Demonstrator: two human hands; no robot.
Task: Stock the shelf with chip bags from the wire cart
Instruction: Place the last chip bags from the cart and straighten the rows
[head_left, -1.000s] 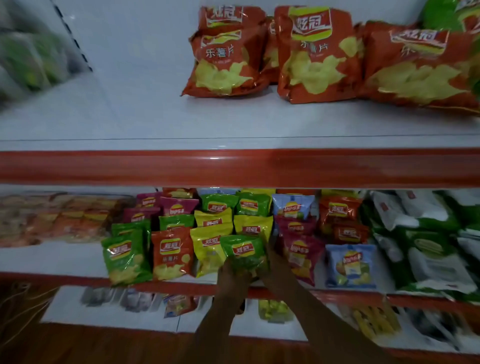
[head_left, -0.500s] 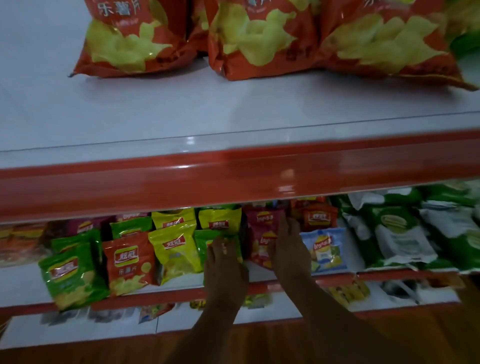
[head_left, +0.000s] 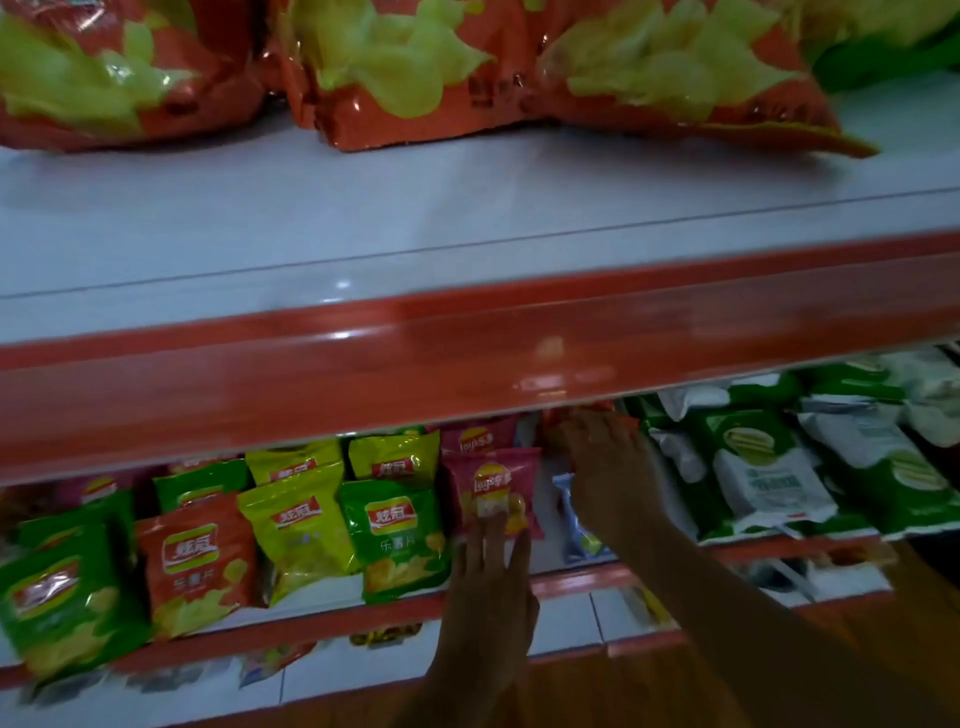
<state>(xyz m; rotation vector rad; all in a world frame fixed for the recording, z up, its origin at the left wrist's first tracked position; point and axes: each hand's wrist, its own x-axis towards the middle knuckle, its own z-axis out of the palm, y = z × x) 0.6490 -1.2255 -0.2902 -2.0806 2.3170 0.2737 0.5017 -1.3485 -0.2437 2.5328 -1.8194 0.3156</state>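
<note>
Head view shows us a small pink chip bag (head_left: 493, 493) at the front of the middle shelf (head_left: 395, 616), standing between a green chip bag (head_left: 397, 538) on its left and a blue bag (head_left: 574, 525) on its right. Our left hand (head_left: 491, 597) reaches up from below with fingers extended and nearly flat, the fingertips (head_left: 491, 525) resting on the lower part of the pink bag's face; we cannot tell whether the thumb grips it from behind. Our right hand (head_left: 610, 467) reaches deeper into the same shelf, fingers spread and lying over an orange-red bag (head_left: 558, 421) just under the lip of the upper shelf (head_left: 467, 364); whether it actually holds that bag is hidden by the hand itself, and it also covers most of the blue bag. A second pink bag (head_left: 478, 439) sits behind the first. Leftward along the front row we see a yellow bag (head_left: 301, 525), an orange bag (head_left: 197, 564) and another green bag (head_left: 62, 603), with more yellow and green packs behind them. To the right of the right hand lie larger green-and-white bags (head_left: 763, 473), tilted back. On the upper shelf, large orange bags (head_left: 395, 73) with pale chip pictures stand in a row, blurred. A lower shelf edge (head_left: 644, 642) shows beneath the arms.
</note>
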